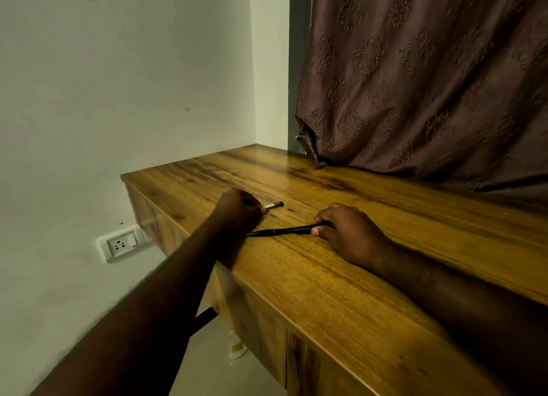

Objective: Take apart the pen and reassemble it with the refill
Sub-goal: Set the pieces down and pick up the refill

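A slim black pen (280,231) lies across the wooden desk top (341,283), its tip pointing left. My right hand (347,232) pinches the pen's right end between thumb and fingers and rests on the desk. My left hand (238,207) lies just behind the pen's tip, with its fingers curled round a short white piece with a black end (274,205) that sticks out to the right. Whether this piece is the refill I cannot tell.
A brown patterned curtain (430,78) hangs over the back right of the desk. A white wall (118,84) with a socket (121,244) is on the left. The desk's front edge runs diagonally, with a drawer front (255,321) below and a pale object (237,348) on the floor.
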Demonstrator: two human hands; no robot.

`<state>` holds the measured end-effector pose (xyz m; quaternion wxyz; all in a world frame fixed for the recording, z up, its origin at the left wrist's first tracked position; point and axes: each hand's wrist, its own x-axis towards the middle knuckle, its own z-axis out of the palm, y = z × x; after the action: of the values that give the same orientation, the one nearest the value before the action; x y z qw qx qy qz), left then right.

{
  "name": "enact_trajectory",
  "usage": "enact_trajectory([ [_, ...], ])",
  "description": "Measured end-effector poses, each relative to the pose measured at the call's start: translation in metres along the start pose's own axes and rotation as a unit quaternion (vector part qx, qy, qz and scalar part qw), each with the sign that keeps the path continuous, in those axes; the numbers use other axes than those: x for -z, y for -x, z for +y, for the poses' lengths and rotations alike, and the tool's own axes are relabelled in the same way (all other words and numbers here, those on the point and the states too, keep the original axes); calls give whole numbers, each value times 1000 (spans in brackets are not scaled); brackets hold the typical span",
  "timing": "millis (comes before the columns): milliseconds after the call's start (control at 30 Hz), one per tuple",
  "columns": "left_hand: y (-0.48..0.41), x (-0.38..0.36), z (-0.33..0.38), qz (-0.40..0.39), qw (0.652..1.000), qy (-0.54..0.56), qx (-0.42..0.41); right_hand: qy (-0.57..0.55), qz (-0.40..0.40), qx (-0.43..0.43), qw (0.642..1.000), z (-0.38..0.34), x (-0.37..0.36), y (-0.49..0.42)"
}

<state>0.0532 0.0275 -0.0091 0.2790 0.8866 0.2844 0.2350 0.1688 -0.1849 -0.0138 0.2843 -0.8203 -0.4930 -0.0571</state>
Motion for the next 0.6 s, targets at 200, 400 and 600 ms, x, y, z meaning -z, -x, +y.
enact_trajectory([
  [200,-3,-4,-4,20,996,-73,-46,19,-13,0,1000,2,3,0],
  [400,9,-1,0,33,990,127,-54,15,-10,16,1000,6,3,2],
  [600,35,-7,24,62,973,181,-131,-203,108,4,973,8,6,1],
])
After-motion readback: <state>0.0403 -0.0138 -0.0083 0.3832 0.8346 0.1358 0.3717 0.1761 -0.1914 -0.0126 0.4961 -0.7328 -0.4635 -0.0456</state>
